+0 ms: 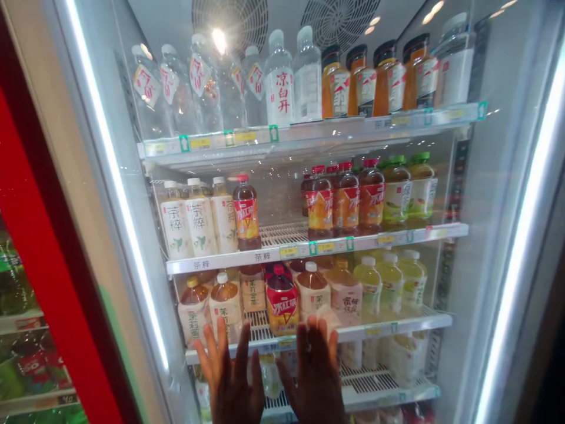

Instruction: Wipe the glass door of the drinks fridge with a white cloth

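A refrigerated display cabinet (521, 247) fills most of the view, with a red panel (39, 235) along its left side and a second stocked cooler (13, 282) beyond that panel. The cabinet's glass door (459, 194) is closed across its lit wire shelves. The top shelf (309, 138) carries water bottles (279, 79) and orange-capped juice bottles (335, 82); the next shelf (309, 247) carries cream-labelled tea bottles (200, 218) and red-capped iced tea bottles (320, 203). The third shelf (410, 324) holds jasmine tea bottles (224, 306) and an iced tea bottle (281, 303), directly behind the hands. Both hands rest at the lower part of the glass door, side by side and just apart — the left hand (229, 383) and the right hand (313, 377) are each open, with the fingers spread upward. Neither hand grips anything; whether the fingertips (220, 330) actually touch the glass cannot be determined from this view — no bottle is held.
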Motion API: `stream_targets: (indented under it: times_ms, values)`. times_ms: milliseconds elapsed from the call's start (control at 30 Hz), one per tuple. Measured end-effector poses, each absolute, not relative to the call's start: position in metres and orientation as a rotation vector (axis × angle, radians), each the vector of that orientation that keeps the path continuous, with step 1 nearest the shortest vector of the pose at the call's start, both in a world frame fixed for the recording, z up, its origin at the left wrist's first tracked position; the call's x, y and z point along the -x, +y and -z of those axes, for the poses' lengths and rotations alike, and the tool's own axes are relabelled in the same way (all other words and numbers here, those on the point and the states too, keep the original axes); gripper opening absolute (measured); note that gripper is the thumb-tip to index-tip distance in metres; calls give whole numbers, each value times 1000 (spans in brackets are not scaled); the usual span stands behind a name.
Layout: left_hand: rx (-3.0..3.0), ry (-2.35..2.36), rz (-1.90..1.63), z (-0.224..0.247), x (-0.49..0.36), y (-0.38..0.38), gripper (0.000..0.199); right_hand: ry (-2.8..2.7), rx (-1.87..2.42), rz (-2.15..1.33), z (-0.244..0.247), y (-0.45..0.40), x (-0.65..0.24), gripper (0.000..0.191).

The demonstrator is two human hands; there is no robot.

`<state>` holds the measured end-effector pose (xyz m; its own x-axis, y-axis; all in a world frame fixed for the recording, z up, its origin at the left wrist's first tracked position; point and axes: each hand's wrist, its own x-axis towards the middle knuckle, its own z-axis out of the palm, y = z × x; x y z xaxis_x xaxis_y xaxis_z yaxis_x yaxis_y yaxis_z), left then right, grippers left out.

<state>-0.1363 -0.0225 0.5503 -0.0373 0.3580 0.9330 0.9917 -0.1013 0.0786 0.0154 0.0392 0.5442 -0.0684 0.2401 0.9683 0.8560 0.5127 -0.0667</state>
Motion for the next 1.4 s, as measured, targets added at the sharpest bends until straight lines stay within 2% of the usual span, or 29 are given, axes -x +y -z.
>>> stream_targets:
  times_ms: [67,200,400,600,667,767,833,900,1033,1100,1200,1267,1333,1400]
  values:
    - [1543,-1458,1134,-554,148,-26,88,-1636,949,687,-544,35,-1,78]
    - [1580,-1407,1145,-557,158,-31,87,-1622,986,621,-577,32,17,84]
    - [1566,-1415,1177,-546,165,-32,86,-1699,856,734,-518,17,25,72]
    - [1605,-1292,1223,-548,145,-33,90,-1649,945,685,-594,30,13,82]
    - [1635,-1283,1220,-549,135,-34,90,-1644,932,721,-575,31,8,81]
    - [1656,-1256,1229,-548,124,-31,89,-1760,875,779,-500,30,-10,75]
    - [1675,-1219,1230,-554,113,-25,89,-1784,815,845,-476,39,-35,74]
    - [1729,-1168,1209,-566,94,-16,86,-1732,811,872,-501,57,-70,75]
    - [1831,-1077,1142,-599,39,5,75,-1556,948,765,-583,88,-144,84]
    - [1830,-1050,1119,-606,12,14,73,-1601,941,751,-571,91,-172,86]
    - [1826,-1036,1089,-602,-19,25,74,-1818,848,817,-506,88,-212,85]
    - [1833,-1008,1048,-602,-36,32,75,-1892,807,865,-490,93,-241,83]
    - [1802,-973,1020,-611,-52,39,75,-1843,825,860,-523,104,-269,83]
    - [1742,-953,996,-629,-65,45,76,-1737,886,775,-586,115,-290,85]
